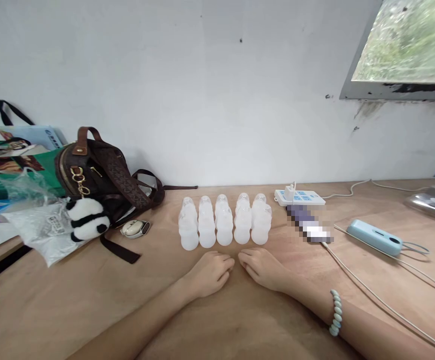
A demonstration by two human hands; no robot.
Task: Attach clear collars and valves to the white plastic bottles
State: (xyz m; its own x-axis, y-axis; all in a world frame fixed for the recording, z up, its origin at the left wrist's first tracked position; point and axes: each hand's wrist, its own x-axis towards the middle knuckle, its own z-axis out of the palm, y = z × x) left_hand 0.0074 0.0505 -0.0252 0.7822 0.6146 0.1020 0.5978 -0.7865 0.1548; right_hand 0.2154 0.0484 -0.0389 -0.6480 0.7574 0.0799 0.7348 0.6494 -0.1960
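Observation:
My left hand [212,272] rests on the wooden table [217,330] with its fingers curled in and nothing visible in them. Beside it, a small gap away, lies my right hand [259,267], also loosely closed, with a beaded bracelet [335,312] on that forearm. Just beyond both hands stand several frosted white plastic bottles [225,227] with clear domed caps, upright and close together in columns. More bottles stand behind the front ones and are partly hidden. Neither hand touches a bottle.
To the left are a brown backpack [106,167], a panda plush [87,220], a clear plastic bag [46,225] and a computer mouse [132,228]. On the right lie a power strip [307,197], a blurred-out phone [305,222], a light-blue device [375,237] and white cables [367,290].

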